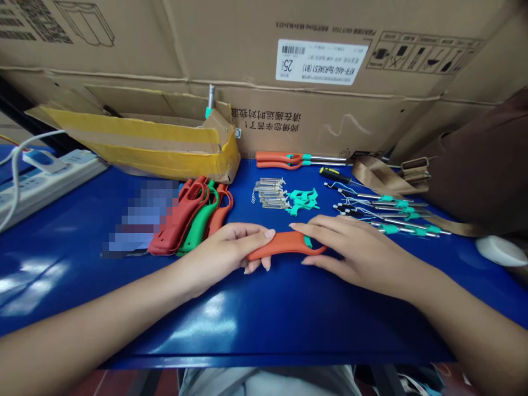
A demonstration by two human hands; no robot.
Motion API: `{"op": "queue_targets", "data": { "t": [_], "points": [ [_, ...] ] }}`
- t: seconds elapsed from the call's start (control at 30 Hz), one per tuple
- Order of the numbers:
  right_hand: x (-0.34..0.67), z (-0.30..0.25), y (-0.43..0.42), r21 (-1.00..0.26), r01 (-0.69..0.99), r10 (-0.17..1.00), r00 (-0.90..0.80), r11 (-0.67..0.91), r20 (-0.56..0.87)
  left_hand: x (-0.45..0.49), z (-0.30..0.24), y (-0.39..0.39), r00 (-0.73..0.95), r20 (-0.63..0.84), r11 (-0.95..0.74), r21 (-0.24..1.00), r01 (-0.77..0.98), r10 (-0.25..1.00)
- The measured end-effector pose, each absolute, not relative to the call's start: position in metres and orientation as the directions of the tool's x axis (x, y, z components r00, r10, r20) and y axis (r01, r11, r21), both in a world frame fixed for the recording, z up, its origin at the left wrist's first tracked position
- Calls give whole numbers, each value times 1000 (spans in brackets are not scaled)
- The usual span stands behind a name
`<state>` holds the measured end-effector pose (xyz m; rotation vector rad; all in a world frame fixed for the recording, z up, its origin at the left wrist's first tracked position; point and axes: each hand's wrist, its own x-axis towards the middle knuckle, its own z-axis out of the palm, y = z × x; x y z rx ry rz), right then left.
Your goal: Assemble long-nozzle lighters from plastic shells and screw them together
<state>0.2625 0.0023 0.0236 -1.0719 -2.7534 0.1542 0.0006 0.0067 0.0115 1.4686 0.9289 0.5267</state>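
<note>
Blue table (264,330) is showing its front edge closest, bare room before both hands | head view | left hand (225,247) is curling round one end of the orange handle (284,243) | right hand (355,247) is lying flat, open, on its other end, mid-table | handle pile (193,217), metal clips (270,193), wire rods (391,212) are crowding close behind them
</note>
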Motion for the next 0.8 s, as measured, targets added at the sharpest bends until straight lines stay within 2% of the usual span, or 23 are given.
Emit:
{"op": "queue_targets", "data": {
  "t": [0.07,0.13,0.23,0.33,0.47,0.7,0.8],
  "points": [
    [261,24,1,-143,657,672,-727,740,142,2,12,4,567,-168,23,967,253,806],
    [261,25,1,-167,649,670,-729,742,140,1,12,0,571,-37,-176,933,314,820],
    [261,26,0,-237,615,652,-747,752,132,-3,10,-4,634,212,-536,756,376,744],
    [260,25,0,-278,542,592,-793,793,144,-8,7,-5,722,315,-736,555,386,616],
    [259,20,-1,-275,475,526,-837,836,152,-9,2,-4,770,330,-813,431,393,547],
    [259,14,1,-277,476,527,-836,835,153,-8,-1,-1,790,297,-803,468,369,536],
    [261,17,2,-245,496,534,-836,833,124,-9,-1,1,789,313,-819,434,376,529]
  ]
}}
